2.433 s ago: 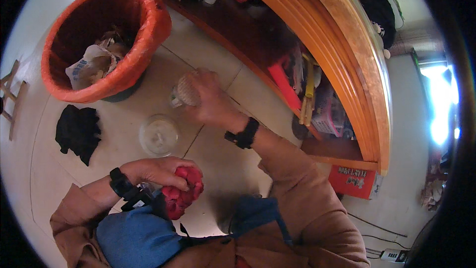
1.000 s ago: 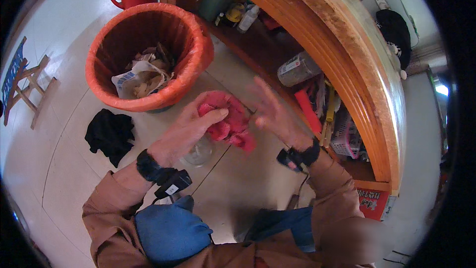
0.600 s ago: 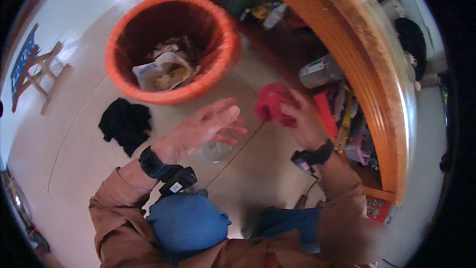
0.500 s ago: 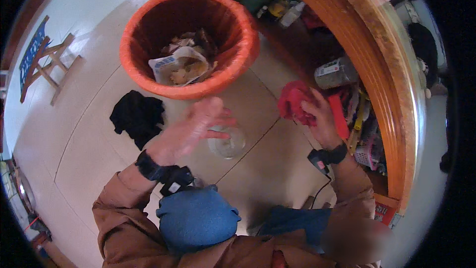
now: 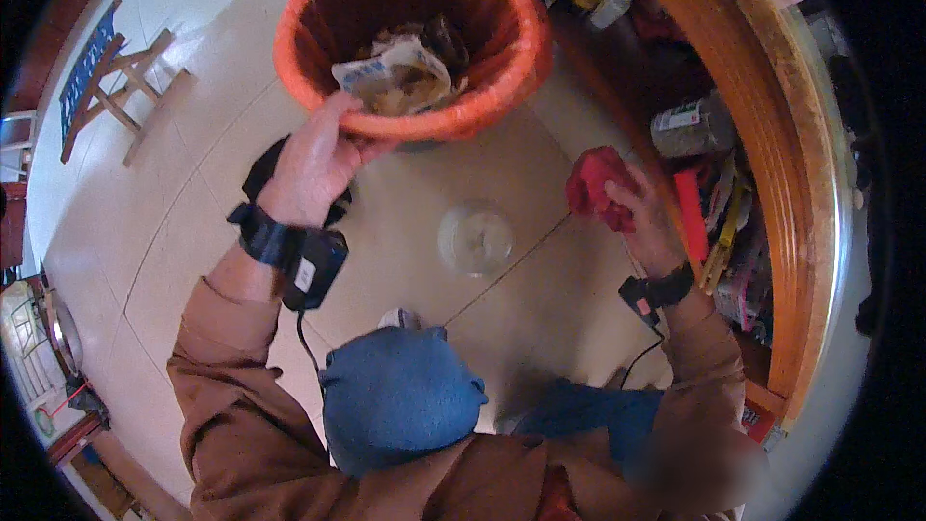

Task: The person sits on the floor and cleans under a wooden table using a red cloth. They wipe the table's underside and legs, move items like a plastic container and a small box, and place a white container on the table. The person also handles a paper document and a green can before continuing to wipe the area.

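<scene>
My left hand [image 5: 313,164] grips the near rim of an orange bin [image 5: 429,125], its thumb over the edge and its other fingers underneath. Crumpled paper and other rubbish [image 5: 405,77] lie in the dark-lined bin. A red cloth [image 5: 590,183] is bunched in my right hand [image 5: 651,227], held by the shelf opening at the right. On the floor between my hands stands a clear round container [image 5: 477,239]. A black cloth [image 5: 260,174] lies on the tiles, partly hidden behind my left hand and wrist.
A wooden cabinet [image 5: 762,125] curves along the right. Its low shelf holds a clear jar [image 5: 680,128], a red strip-shaped thing [image 5: 691,215] and a pink basket [image 5: 741,304]. At the far left stands a small folding chair [image 5: 121,87] with a blue back.
My left hand has moved forward from over the clear container and taken hold of the bin's rim. My right hand still holds the red cloth. The whole view has shifted slightly.
</scene>
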`<state>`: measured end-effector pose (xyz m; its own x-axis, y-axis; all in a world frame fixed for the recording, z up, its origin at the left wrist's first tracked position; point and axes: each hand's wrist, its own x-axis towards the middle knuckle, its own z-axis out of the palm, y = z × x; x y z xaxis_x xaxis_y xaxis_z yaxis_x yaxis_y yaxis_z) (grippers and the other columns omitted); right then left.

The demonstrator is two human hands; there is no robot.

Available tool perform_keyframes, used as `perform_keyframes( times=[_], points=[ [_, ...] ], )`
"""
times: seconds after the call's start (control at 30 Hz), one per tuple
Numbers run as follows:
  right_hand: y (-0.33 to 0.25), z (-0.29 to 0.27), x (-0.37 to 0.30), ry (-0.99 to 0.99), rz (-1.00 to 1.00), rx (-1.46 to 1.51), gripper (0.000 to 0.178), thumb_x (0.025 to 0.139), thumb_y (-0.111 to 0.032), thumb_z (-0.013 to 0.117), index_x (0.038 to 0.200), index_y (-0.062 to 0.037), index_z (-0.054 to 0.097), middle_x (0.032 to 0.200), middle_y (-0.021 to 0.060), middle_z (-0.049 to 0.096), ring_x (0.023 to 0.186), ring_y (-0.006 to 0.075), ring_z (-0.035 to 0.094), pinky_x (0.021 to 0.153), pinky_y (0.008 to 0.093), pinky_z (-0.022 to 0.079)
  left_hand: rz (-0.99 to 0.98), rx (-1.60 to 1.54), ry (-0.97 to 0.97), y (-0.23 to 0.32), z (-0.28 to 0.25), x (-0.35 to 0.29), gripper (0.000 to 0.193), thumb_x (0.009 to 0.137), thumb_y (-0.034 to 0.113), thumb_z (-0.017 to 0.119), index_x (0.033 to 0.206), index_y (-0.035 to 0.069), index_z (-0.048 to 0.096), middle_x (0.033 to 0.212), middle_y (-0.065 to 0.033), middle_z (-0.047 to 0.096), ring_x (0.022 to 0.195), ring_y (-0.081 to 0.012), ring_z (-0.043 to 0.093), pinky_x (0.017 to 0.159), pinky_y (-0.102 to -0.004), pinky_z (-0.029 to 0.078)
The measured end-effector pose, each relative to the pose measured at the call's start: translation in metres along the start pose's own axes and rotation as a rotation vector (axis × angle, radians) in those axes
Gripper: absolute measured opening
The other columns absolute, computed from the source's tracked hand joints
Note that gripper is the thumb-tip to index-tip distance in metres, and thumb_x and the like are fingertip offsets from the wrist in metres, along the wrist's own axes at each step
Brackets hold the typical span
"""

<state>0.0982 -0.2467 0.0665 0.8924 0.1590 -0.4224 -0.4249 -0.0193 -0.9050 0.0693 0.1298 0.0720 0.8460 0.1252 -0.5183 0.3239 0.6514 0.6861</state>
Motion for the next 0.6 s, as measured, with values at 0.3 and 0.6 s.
perform_keyframes(
  times=[0.3, 0.6],
  points=[
    [0.017, -0.026, 0.006, 0.008, 0.031, -0.057, 0.039, 0.084, -0.015, 0.065, 0.119, -0.0038, 0.052, 0.104, 0.0043, 0.059, 0.09, 0.0125, 0.059, 0.075, 0.026, 0.049, 0.184, -0.046, 0.015, 0.046, -0.066, -0.01, 0.019, 0.086, 0.008, 0.057, 0.096, -0.006, 0.047, 0.109, -0.0232, 0.053, 0.102, -0.0405, 0.057, 0.088, -0.0475, 0.054],
    [0.054, -0.04, 0.01, 0.068, 0.147, -0.106, 0.039, 0.081, -0.018, 0.068, 0.117, -0.0073, 0.056, 0.096, 0.0018, 0.061, 0.075, 0.0102, 0.059, 0.061, 0.0227, 0.048, 0.306, -0.023, 0.187, 0.105, -0.141, 0.045, 0.042, 0.089, 0.006, 0.05, 0.12, -0.016, 0.032, 0.131, -0.0327, 0.034, 0.121, -0.0482, 0.039, 0.095, -0.0444, 0.05]
  ],
)
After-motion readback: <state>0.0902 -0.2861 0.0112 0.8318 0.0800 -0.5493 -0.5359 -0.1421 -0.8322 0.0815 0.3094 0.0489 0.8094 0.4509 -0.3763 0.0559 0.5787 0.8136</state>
